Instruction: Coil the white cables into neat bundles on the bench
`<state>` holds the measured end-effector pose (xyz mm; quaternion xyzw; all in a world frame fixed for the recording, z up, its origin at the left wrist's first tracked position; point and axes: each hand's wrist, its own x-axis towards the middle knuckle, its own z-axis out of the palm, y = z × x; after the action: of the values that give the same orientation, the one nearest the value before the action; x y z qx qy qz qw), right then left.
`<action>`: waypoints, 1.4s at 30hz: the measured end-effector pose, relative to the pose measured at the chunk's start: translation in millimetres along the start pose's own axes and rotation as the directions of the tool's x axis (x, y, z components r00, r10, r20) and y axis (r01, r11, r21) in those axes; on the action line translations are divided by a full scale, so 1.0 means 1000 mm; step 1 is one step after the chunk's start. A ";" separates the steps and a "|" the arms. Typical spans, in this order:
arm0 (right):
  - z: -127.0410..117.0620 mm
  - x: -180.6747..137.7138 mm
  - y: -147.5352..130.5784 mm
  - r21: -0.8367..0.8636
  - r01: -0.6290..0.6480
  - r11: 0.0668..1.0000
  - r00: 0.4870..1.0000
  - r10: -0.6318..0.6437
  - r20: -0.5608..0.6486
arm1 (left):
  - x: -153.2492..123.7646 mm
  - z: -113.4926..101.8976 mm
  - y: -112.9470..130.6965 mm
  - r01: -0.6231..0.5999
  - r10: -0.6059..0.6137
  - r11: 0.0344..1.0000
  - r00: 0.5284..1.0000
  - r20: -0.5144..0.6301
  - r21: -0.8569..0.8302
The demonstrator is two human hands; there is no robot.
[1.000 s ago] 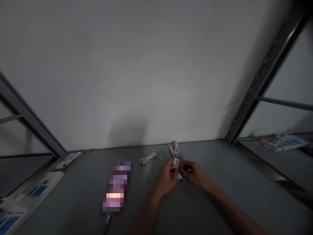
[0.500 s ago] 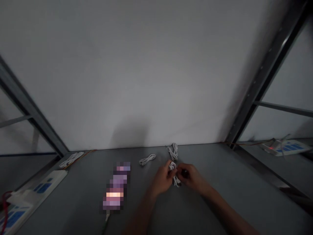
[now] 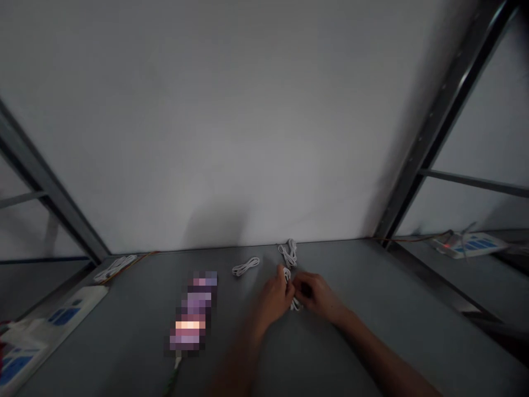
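White cable bundle [image 3: 295,304] pinched in left hand [image 3: 276,298], long axis near-far. Right hand [image 3: 320,298] at its right side; can't tell if pinching.

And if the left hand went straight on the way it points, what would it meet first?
Likely the white coiled cable lying just past the left hand; the hand's height is unclear, so it might pass over it.
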<state>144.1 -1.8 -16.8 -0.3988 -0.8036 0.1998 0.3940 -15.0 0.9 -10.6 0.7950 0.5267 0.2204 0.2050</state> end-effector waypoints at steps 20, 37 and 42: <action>-0.002 0.000 0.009 -0.065 -0.020 0.998 0.997 0.015 -0.082 | 0.011 -0.001 -0.013 0.100 0.007 0.731 0.988 0.154 -0.675; -0.004 0.002 0.002 -0.035 -0.029 0.999 0.994 0.026 -0.106 | 0.011 -0.014 -0.014 -0.009 0.180 0.618 0.975 0.131 -0.786; -0.004 0.001 0.004 -0.024 -0.044 0.999 0.994 0.041 -0.102 | 0.011 -0.011 -0.011 -0.050 0.179 0.673 0.979 0.097 -0.738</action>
<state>148.5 1.9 -16.7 -0.4307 -0.7763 0.1771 0.4248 -26.0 15.8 -5.9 0.6932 0.3252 0.3597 0.5332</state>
